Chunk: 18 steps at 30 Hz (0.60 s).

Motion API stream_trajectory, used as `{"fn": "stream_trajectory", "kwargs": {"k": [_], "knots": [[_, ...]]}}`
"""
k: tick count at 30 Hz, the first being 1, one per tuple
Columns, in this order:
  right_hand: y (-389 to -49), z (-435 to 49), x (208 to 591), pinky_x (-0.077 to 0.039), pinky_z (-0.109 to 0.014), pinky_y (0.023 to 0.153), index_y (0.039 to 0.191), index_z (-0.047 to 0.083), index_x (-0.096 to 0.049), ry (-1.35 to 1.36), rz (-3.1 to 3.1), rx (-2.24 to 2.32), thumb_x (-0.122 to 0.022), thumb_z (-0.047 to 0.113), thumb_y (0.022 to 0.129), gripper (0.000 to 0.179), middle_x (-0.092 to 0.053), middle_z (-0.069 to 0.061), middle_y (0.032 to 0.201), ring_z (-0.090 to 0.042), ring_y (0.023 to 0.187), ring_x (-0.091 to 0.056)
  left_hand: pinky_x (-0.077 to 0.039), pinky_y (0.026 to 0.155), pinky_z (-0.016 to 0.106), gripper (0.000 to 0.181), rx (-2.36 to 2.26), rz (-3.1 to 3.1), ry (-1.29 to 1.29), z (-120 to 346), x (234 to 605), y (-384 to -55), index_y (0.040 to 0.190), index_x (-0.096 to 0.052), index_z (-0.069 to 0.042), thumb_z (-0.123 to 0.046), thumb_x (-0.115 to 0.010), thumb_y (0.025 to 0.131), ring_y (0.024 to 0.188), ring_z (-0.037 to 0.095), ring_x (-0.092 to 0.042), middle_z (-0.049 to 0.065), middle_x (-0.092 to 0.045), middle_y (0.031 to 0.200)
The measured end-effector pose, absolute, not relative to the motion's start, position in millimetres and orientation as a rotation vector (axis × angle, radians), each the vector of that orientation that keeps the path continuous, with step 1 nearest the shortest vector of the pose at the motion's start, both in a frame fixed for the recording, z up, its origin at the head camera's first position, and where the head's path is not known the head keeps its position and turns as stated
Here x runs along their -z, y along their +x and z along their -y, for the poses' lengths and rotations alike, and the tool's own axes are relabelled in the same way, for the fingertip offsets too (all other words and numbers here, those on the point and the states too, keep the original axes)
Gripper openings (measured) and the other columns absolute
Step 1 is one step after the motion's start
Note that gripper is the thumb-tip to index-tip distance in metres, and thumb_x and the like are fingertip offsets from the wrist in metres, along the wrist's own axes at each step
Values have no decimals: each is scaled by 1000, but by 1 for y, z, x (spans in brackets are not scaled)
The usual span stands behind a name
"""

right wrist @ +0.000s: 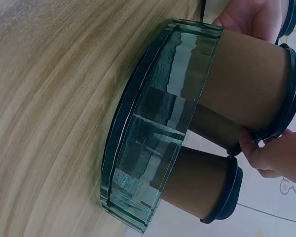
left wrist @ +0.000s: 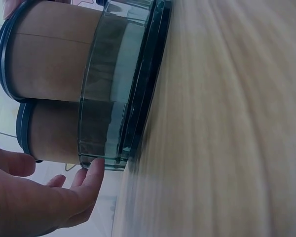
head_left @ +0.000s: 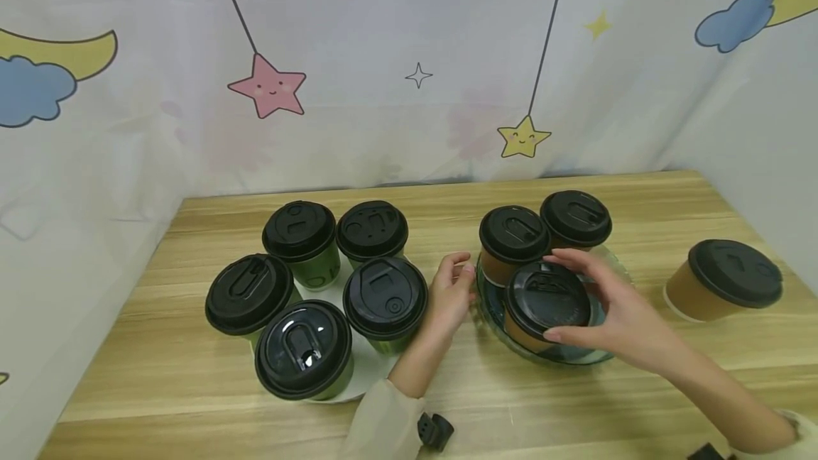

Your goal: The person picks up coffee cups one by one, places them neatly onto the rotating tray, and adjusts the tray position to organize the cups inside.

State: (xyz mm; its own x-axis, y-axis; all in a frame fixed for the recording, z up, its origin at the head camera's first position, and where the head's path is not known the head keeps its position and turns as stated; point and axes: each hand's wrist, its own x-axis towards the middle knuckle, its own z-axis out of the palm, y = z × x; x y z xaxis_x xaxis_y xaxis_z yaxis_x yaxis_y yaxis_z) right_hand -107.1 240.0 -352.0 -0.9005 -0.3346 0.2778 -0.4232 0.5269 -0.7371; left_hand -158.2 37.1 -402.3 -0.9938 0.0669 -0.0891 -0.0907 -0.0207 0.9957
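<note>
My right hand holds a brown paper coffee cup by its black lid, thumb at the near side and fingers at the far side. This cup stands upright inside a clear glass dish, at its front. Behind it in the dish are two more brown lidded cups, one at the back left and one at the back right. My left hand is beside the dish's left side, fingers loosely bent. In the left wrist view, a fingertip lies right at the glass rim.
Several green cups with black lids stand on a white plate at the left, close to my left forearm. Another brown lidded cup stands on the wooden table at the right. A patterned curtain hangs behind.
</note>
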Motion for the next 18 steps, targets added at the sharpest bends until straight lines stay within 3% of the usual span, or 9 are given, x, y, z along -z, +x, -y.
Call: {"fn": "stream_trajectory", "kwargs": {"k": [18], "knots": [[-107,-241,355,-32,-9,89,138,10,-34,694,2645,-1336,-83,6,62,90,-43,-7,130,-1,116,-35,-51,71,33,29,-2171,-2127,-16,-38,403,-158,121,-48,5,-10,-44,96,94,27,-55,21,-55,107]]}}
